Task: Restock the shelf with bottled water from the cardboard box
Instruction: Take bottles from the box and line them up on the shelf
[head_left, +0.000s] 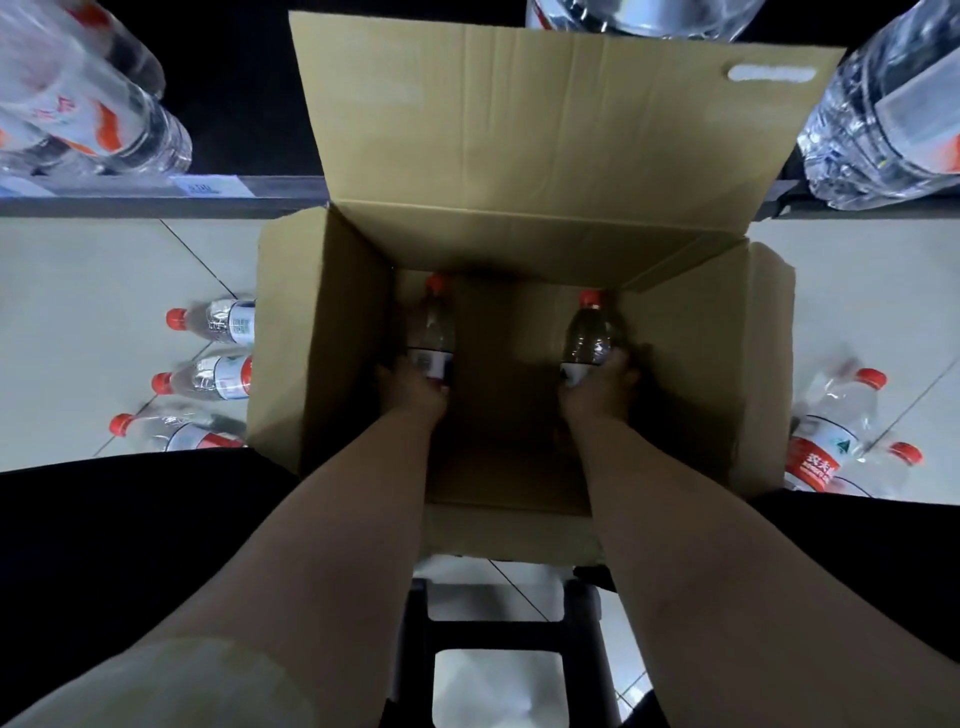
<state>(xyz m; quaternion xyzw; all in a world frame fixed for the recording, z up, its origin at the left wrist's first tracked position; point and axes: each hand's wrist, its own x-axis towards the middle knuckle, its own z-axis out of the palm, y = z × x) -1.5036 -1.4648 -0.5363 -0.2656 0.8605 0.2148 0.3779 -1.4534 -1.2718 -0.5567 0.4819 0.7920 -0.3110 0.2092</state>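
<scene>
Fingers of the left hand (413, 387) are curling round the lower body of the left bottle (430, 332), and those of the right hand (597, 387) are gripping the right bottle (591, 338) in the same way. Both red-capped bottles are sitting deep inside the cardboard box (311, 338), towards its far wall and well apart from each other.

Risks, as judged: each bottle is depending on a one-handed grip on smooth plastic, so either could be slipping during a double lift. The left bottle is sitting just beside the box's left wall and may be catching on it. The raised flap (545, 114) is standing between the box and the shelf (156, 200), so a bottle carried forward could be striking it. Loose bottles (218, 374) are lying on both sides of the box and could be rolling if knocked.

Setting: the box is resting on a pale tiled floor (78, 291) with dark grout lines, and large bottles (93, 104) are already occupying the dark-edged shelf. Lighting inside the box is dim.
</scene>
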